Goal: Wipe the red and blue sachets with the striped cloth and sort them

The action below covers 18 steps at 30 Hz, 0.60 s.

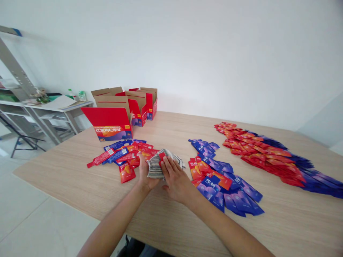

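My left hand (146,175) is wrapped round the left side of a grey-and-white striped cloth (154,169), held just above the table. On top of the cloth lies a red sachet (162,157), mostly covered by the fingers of my right hand (175,180). Those fingers are together and press the sachet against the cloth. Left of my hands is a loose pile of red sachets (127,172) and blue sachets (118,156). To their right, more blue sachets (210,187) and red sachets (195,169) are spread out, overlapping.
Open red cartons (112,123) with raised flaps stand at the back left of the wooden table (171,130). A long heap of red and blue sachets (264,157) stretches along the right. Beyond the left edge are a white desk (68,107) and a stool (23,137).
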Each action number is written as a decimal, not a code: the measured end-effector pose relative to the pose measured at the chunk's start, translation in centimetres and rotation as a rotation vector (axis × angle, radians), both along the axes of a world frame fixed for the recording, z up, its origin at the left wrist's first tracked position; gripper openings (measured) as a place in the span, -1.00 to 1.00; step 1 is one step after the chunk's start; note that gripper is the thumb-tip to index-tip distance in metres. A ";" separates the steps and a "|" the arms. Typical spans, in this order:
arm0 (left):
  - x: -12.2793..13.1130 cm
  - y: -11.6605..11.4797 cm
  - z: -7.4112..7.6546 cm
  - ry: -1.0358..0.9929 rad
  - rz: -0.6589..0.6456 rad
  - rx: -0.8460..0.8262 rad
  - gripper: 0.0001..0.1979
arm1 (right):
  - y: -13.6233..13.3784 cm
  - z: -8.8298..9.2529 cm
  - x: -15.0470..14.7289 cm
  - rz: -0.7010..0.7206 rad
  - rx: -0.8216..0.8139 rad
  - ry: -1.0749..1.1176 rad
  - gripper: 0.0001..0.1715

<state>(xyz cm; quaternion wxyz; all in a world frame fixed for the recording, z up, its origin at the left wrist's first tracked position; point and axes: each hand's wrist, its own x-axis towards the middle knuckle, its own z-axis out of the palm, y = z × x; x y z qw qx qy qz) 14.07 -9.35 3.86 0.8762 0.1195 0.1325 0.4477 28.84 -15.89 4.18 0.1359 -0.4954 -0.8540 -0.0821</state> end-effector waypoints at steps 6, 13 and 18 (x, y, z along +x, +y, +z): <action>0.1 -0.4 0.2 -0.057 -0.135 0.106 -0.09 | -0.6 2.6 2.0 0.069 -0.133 0.016 0.31; 0.7 -0.8 0.0 -0.114 -0.247 0.046 -0.09 | -0.3 2.8 2.3 0.090 -0.063 -0.043 0.18; 0.1 -0.3 0.6 -0.038 -0.086 0.054 -0.05 | -0.2 1.8 1.7 0.137 -0.044 -0.048 0.25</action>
